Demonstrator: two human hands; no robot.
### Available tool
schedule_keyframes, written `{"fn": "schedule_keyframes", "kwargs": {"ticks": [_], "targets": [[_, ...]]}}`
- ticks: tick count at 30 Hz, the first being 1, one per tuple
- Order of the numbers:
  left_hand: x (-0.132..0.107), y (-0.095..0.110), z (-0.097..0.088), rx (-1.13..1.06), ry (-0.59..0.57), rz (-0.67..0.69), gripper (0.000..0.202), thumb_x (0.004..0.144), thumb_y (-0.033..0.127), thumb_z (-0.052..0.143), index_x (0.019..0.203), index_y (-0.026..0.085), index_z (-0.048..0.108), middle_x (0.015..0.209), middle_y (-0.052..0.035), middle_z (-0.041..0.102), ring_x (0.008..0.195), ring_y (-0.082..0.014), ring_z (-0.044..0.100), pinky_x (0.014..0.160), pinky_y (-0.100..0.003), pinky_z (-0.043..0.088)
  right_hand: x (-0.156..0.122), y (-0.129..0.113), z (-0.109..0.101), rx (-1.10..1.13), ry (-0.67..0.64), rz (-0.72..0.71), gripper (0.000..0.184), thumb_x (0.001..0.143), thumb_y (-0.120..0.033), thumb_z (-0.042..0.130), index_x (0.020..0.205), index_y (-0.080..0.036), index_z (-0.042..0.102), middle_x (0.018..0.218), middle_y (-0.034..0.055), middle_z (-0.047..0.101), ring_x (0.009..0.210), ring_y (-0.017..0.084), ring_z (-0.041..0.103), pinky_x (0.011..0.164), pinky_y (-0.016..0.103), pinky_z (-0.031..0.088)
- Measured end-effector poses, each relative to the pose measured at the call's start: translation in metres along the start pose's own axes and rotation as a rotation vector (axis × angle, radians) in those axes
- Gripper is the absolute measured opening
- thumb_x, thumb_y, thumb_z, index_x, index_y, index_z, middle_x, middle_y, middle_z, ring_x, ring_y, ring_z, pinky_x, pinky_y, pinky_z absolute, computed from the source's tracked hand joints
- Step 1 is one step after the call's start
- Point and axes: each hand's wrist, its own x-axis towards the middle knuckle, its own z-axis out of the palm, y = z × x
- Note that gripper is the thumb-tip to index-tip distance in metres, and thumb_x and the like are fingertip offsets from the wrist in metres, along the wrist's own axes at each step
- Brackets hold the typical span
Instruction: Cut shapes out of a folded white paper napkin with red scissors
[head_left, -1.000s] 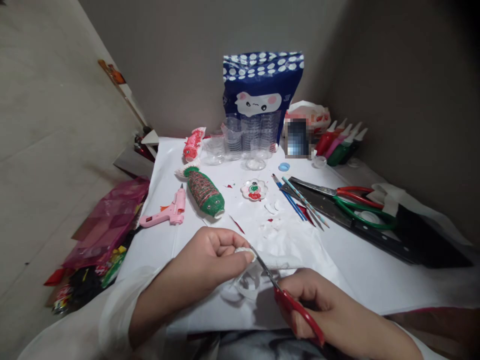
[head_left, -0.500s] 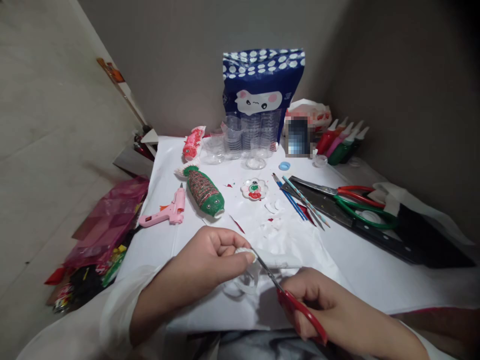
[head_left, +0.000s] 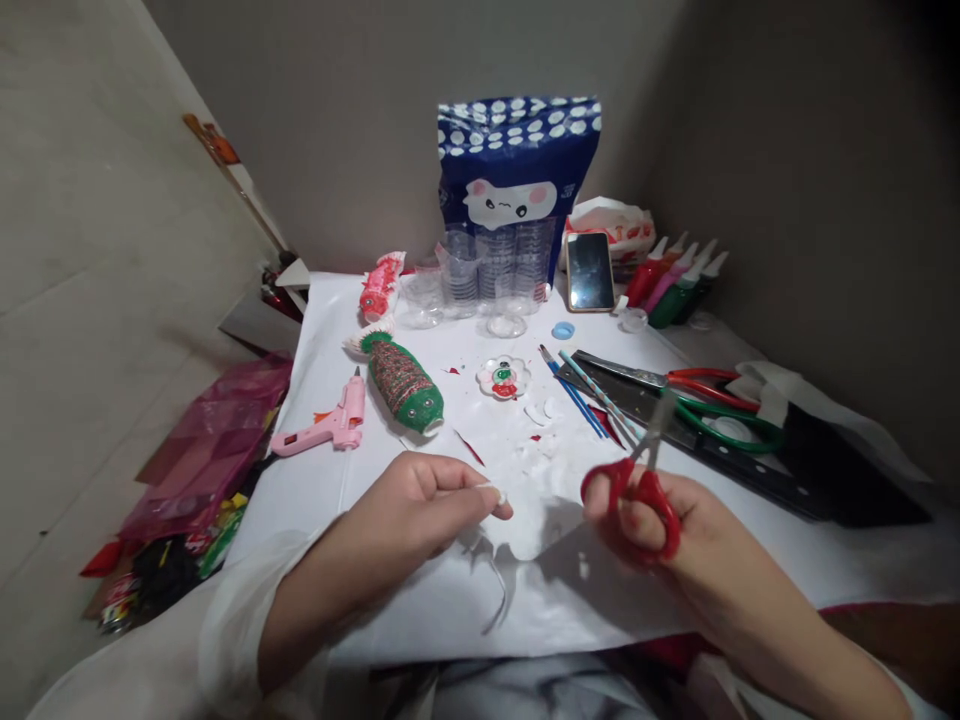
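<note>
My left hand (head_left: 420,505) is closed in a pinch on a small white cut piece (head_left: 496,493) just above the white table cover (head_left: 750,545). A thin white offcut strip (head_left: 499,590) curls on the cover below it. My right hand (head_left: 660,525) grips small red-handled scissors (head_left: 637,480), blades tilted up and away from the piece. White scraps (head_left: 541,450) lie between the hands and the paint dish.
A green fish-shaped bottle craft (head_left: 401,380), a red one (head_left: 379,285), a pink glue gun (head_left: 330,425), a paint dish (head_left: 504,378), brushes (head_left: 592,400), larger scissors (head_left: 697,395), clear cups (head_left: 487,275), a blue dotted bag (head_left: 517,170), a phone (head_left: 589,270) and paint bottles (head_left: 675,280) fill the table.
The scissors have left the white piece; my right hand swung them up and to the right. The offcut strip dropped onto the cover. My left hand keeps its pinch.
</note>
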Motion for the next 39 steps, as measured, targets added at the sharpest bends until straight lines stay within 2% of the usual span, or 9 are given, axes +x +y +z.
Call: {"fn": "schedule_keyframes", "kwargs": {"ticks": [5, 10, 14, 18, 21, 22, 26, 33, 39], "targets": [[-0.001, -0.001, 0.002, 0.089, -0.039, 0.051, 0.033, 0.083, 0.044, 0.062, 0.071, 0.014, 0.069, 0.048, 0.0080, 0.037, 0.047, -0.0082, 0.025, 0.047, -0.023, 0.017, 0.012, -0.008, 0.026, 0.103, 0.060, 0.000, 0.039, 0.072, -0.036, 0.085, 0.101, -0.019, 0.065, 0.100, 0.0073, 0.074, 0.089, 0.020, 0.068, 0.080, 0.030, 0.052], [0.000, -0.004, 0.007, 0.163, -0.098, 0.124, 0.029, 0.082, 0.039, 0.061, 0.068, 0.014, 0.069, 0.059, 0.0022, 0.056, 0.057, -0.0108, 0.040, 0.057, -0.023, 0.030, 0.017, 0.007, 0.050, 0.307, 0.054, 0.011, 0.043, 0.066, -0.031, 0.089, 0.098, -0.020, 0.063, 0.080, -0.0016, 0.073, 0.068, 0.013, 0.067, 0.069, 0.025, 0.052], [-0.001, -0.008, 0.009, 0.233, -0.133, 0.116, 0.030, 0.083, 0.040, 0.059, 0.072, 0.015, 0.072, 0.054, 0.0056, 0.047, 0.054, -0.0098, 0.034, 0.054, -0.022, 0.027, 0.014, 0.014, 0.053, 0.330, 0.075, -0.001, 0.040, 0.066, -0.031, 0.089, 0.095, -0.021, 0.063, 0.071, -0.0046, 0.069, 0.060, 0.010, 0.063, 0.063, 0.022, 0.049], [0.000, -0.012, 0.011, 0.318, -0.058, 0.126, 0.035, 0.085, 0.042, 0.055, 0.070, 0.014, 0.071, 0.055, 0.0045, 0.043, 0.056, -0.0115, 0.035, 0.052, -0.024, 0.025, 0.020, -0.004, 0.033, 0.099, 0.100, -0.074, 0.036, 0.065, -0.033, 0.087, 0.089, -0.021, 0.063, 0.073, -0.0011, 0.070, 0.064, 0.014, 0.064, 0.062, 0.025, 0.051], [0.004, -0.016, 0.013, 0.341, 0.064, 0.193, 0.038, 0.088, 0.043, 0.051, 0.074, 0.014, 0.072, 0.057, 0.0044, 0.039, 0.057, -0.0123, 0.034, 0.053, -0.025, 0.025, 0.044, -0.022, -0.004, -0.378, 0.114, -0.158, 0.026, 0.075, -0.033, 0.074, 0.096, -0.021, 0.063, 0.077, 0.0025, 0.071, 0.070, 0.019, 0.067, 0.065, 0.029, 0.053], [0.006, -0.017, 0.014, 0.344, 0.102, 0.198, 0.038, 0.088, 0.043, 0.051, 0.079, 0.014, 0.073, 0.056, 0.0050, 0.037, 0.056, -0.0122, 0.032, 0.052, -0.025, 0.024, 0.055, -0.027, -0.018, -0.599, 0.134, -0.185, 0.022, 0.078, -0.030, 0.068, 0.096, -0.020, 0.062, 0.076, 0.0020, 0.071, 0.068, 0.018, 0.067, 0.062, 0.028, 0.052], [0.014, -0.021, 0.017, 0.409, 0.230, 0.152, 0.041, 0.084, 0.035, 0.052, 0.112, 0.014, 0.073, 0.054, 0.0074, 0.031, 0.052, -0.0124, 0.029, 0.051, -0.026, 0.021, 0.095, -0.029, -0.059, -0.863, 0.186, -0.198, 0.020, 0.070, -0.010, 0.063, 0.087, -0.020, 0.064, 0.066, 0.0010, 0.068, 0.058, 0.018, 0.062, 0.052, 0.026, 0.043], [0.023, -0.026, 0.017, 0.686, 0.255, 0.145, 0.062, 0.068, 0.013, 0.052, 0.127, 0.020, 0.068, 0.054, 0.0070, 0.039, 0.052, -0.0141, 0.040, 0.055, -0.027, 0.030, 0.109, -0.021, -0.060, -1.107, 0.203, -0.299, 0.021, 0.072, -0.006, 0.058, 0.085, -0.021, 0.064, 0.075, 0.0039, 0.071, 0.063, 0.020, 0.064, 0.055, 0.026, 0.040], [0.022, -0.022, 0.019, 0.915, 0.246, 0.093, 0.060, 0.070, 0.019, 0.055, 0.129, 0.025, 0.066, 0.065, 0.0002, 0.059, 0.063, -0.0203, 0.054, 0.061, -0.030, 0.032, 0.112, -0.016, -0.061, -1.171, 0.240, -0.410, 0.019, 0.074, -0.007, 0.058, 0.086, -0.021, 0.062, 0.085, 0.0061, 0.071, 0.072, 0.023, 0.065, 0.063, 0.028, 0.042]]}}
